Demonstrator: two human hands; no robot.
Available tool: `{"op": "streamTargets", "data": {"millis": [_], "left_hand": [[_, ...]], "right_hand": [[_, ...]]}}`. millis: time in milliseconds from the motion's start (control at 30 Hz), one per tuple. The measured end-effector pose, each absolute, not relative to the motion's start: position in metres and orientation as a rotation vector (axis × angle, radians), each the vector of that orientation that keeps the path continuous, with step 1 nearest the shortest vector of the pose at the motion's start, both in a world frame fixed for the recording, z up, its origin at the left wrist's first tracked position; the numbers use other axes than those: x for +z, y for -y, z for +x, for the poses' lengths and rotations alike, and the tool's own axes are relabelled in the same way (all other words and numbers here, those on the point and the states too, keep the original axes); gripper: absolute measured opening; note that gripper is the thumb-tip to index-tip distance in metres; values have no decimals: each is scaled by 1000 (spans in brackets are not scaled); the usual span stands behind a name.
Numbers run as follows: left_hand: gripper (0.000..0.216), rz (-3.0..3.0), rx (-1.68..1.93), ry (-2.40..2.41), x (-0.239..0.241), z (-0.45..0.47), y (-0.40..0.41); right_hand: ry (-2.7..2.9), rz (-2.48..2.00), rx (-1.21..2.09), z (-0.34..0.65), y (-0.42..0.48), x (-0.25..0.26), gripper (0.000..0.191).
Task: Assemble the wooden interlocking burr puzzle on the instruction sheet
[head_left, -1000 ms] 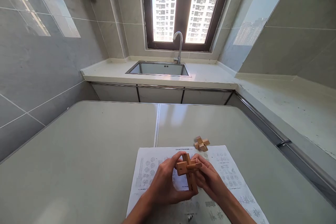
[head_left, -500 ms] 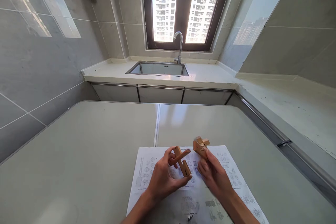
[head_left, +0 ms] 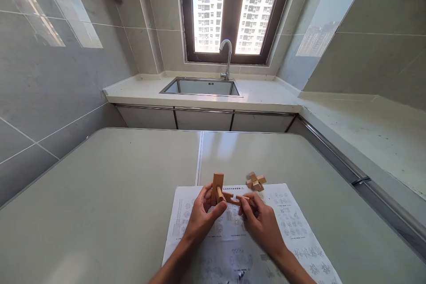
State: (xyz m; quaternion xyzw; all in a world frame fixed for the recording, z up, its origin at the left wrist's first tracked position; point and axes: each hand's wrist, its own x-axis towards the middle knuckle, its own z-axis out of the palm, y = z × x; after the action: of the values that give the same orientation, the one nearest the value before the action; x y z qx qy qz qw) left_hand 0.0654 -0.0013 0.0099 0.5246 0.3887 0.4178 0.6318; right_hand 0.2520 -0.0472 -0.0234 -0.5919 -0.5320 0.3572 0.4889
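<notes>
My left hand (head_left: 203,219) is closed on wooden puzzle pieces: a flat block (head_left: 218,181) stands upright and a short rod (head_left: 219,194) crosses it. My right hand (head_left: 262,222) pinches the right end of a slim notched wooden piece (head_left: 234,201). That piece reaches left towards the pieces in my left hand; whether they touch or interlock I cannot tell. Beyond my right hand, a cross-shaped wooden puzzle (head_left: 256,181) lies at the far edge of the printed sheet (head_left: 229,230). My fingers hide parts of the held pieces.
The sheet, printed with puzzle diagrams, lies on a pale table (head_left: 109,195) with a seam down its middle. Past the table are a counter (head_left: 140,91), a sink (head_left: 203,86) and a tap (head_left: 228,60) under a window. Another counter (head_left: 372,128) runs along the right.
My right hand has moved down and left, bringing its piece near those in my left hand. My left hand has turned its block upright. The cross-shaped puzzle is now uncovered.
</notes>
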Motion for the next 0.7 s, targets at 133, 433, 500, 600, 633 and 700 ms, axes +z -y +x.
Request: {"op": "streamTargets", "data": {"millis": [133, 433, 500, 600, 633, 700], "left_hand": [[71, 1214, 948, -796, 15, 65, 2], [68, 1244, 936, -735, 8, 64, 1], [70, 1236, 928, -713, 8, 64, 1], [72, 1210, 900, -655, 8, 64, 2], [72, 1193, 894, -637, 8, 64, 2], [74, 1151, 892, -603, 10, 64, 3]], "right_hand": [[1438, -1489, 758, 251, 46, -25, 27], [1596, -1384, 686, 249, 45, -28, 12], [1637, -1394, 651, 249, 45, -29, 13], [1699, -1420, 598, 250, 46, -28, 17], [1713, -1427, 579, 250, 46, -28, 18], [1738, -1444, 533, 250, 46, -28, 19]]}}
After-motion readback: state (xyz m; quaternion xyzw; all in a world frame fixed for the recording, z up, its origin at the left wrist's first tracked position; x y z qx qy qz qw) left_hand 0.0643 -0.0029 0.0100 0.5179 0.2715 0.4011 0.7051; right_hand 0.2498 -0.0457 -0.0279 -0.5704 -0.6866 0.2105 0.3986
